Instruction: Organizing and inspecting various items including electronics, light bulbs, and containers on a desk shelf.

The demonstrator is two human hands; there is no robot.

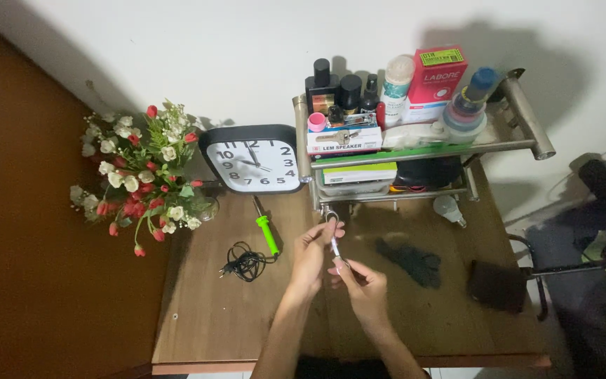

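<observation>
Both my hands meet over the middle of a brown wooden table (pixel 205 309). My left hand (pixel 311 254) pinches the upper end of a thin silvery metal tool (pixel 334 245) that has a small ring at its top. My right hand (pixel 363 282) grips the lower end of the same tool. The piece is small and its exact kind is hard to tell. A soldering iron with a green handle (pixel 267 234) lies on the table just left of my left hand, its black cord (pixel 245 264) coiled beside it.
A metal shelf rack (pixel 527 123) stands at the back with bottles, boxes and a tape stack. A rounded black wall clock (pixel 252 159) leans against the wall. Artificial flowers (pixel 142 179) stand at left. Black gloves (pixel 410 261), a dark pouch (pixel 496 286) and a light bulb (pixel 449 208) lie at right.
</observation>
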